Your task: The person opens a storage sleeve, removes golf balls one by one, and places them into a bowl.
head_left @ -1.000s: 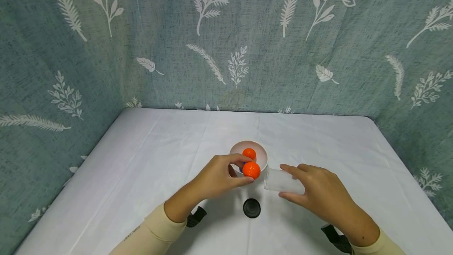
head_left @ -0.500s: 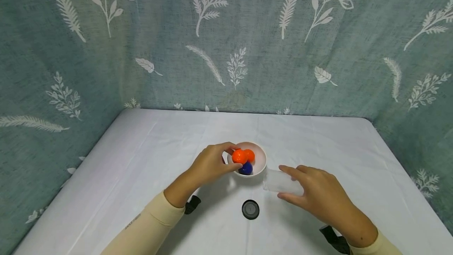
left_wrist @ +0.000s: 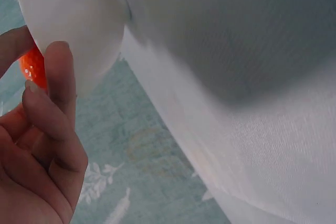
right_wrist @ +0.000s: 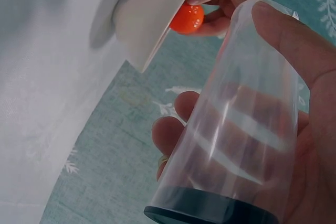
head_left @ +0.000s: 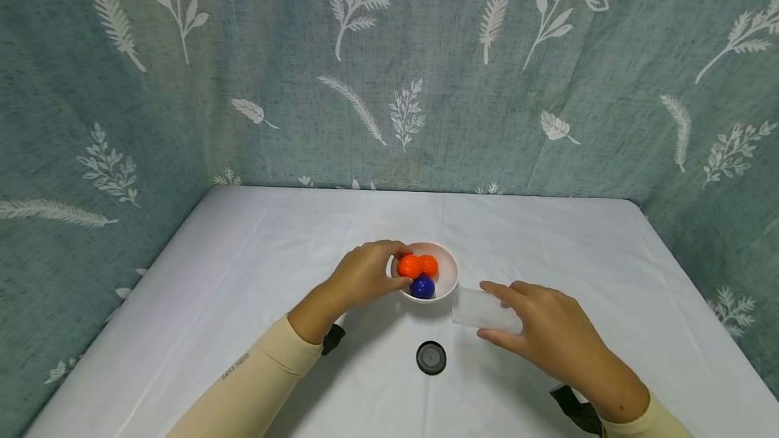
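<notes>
My left hand (head_left: 365,272) pinches an orange ball (head_left: 410,266) between thumb and fingers at the left side of a small white bowl (head_left: 448,274). Inside the bowl lie a second orange ball (head_left: 429,265) and a dark blue ball (head_left: 422,286). In the left wrist view, the bowl's outer wall (left_wrist: 79,19) covers most of the held ball (left_wrist: 32,69). My right hand (head_left: 541,323) grips a clear plastic cylinder (head_left: 483,309) just right of the bowl. The right wrist view shows a dark end (right_wrist: 205,208) on this cylinder and no ball inside it.
A round black lid (head_left: 431,357) lies on the white-covered table (head_left: 274,289), nearer me than the bowl. Green leaf-patterned cloth (head_left: 389,120) hangs behind the table and along its sides.
My left hand has carried the orange ball leftward and away from me, from the bowl's near right side to its left side. The right hand and cylinder have stayed almost still.
</notes>
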The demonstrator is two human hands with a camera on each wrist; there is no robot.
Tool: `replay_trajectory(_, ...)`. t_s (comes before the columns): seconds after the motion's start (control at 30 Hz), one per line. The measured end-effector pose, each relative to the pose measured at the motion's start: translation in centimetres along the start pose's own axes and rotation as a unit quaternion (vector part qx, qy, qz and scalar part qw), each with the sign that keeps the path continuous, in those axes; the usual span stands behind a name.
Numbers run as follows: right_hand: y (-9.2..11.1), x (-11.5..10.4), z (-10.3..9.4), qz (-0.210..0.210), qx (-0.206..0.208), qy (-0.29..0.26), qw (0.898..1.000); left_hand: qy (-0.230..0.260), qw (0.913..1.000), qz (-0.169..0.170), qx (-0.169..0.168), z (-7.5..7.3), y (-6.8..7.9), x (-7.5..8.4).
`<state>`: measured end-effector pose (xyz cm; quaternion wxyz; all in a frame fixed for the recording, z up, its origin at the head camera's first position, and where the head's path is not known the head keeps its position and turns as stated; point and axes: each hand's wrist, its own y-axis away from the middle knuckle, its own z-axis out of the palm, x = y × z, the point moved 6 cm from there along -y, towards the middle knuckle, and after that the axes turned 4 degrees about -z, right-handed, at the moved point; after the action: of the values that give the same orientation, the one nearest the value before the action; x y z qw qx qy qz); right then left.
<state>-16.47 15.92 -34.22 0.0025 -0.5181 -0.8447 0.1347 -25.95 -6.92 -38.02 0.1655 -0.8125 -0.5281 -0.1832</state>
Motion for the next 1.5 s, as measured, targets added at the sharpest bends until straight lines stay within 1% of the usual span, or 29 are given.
replay_trajectory(0.17, 0.0, 0.2, 0.0, 0.002, 0.007, -0.006, 1.000, -0.016, 0.9997, -0.003, -0.017, -0.1, -0.4, 0.2)
replay_trajectory(0.4, 0.0, 0.3, -0.2, 0.009, 0.011, -0.009, 1.000, -0.041, 0.9974, -0.010, -0.058, 0.2, -1.0, 0.6)
replay_trajectory(0.5, 0.0, 0.2, -0.2, 0.009, 0.010, -0.010, 1.000, -0.054, 0.9960, -0.013, -0.070, 0.1, -1.1, 0.8)
replay_trajectory(0.63, -0.1, 0.1, -0.2, 0.008, 0.009, -0.012, 1.000, -0.064, 0.9952, -0.011, -0.074, -0.1, -1.2, 1.1)
replay_trajectory(0.87, -0.1, 0.1, 0.0, 0.009, 0.008, -0.015, 1.000, -0.046, 0.9944, -0.025, -0.093, 0.3, -1.3, 1.2)
replay_trajectory(1.07, -0.1, 0.2, 0.1, 0.004, 0.012, -0.016, 1.000, -0.035, 0.9940, -0.032, -0.098, 0.3, -1.4, 1.2)
replay_trajectory(1.33, -0.3, 0.4, 0.3, 0.014, 0.010, -0.019, 1.000, -0.034, 0.9933, -0.028, -0.107, 0.3, -1.2, 1.1)
replay_trajectory(1.43, -0.3, 0.5, 0.4, 0.013, 0.019, -0.028, 0.999, -0.037, 0.9929, -0.029, -0.109, 0.5, -1.1, 0.9)
replay_trajectory(1.5, -0.4, 0.6, 0.4, 0.006, 0.037, -0.033, 0.999, -0.039, 0.9933, -0.029, -0.105, 0.6, -0.9, 0.9)
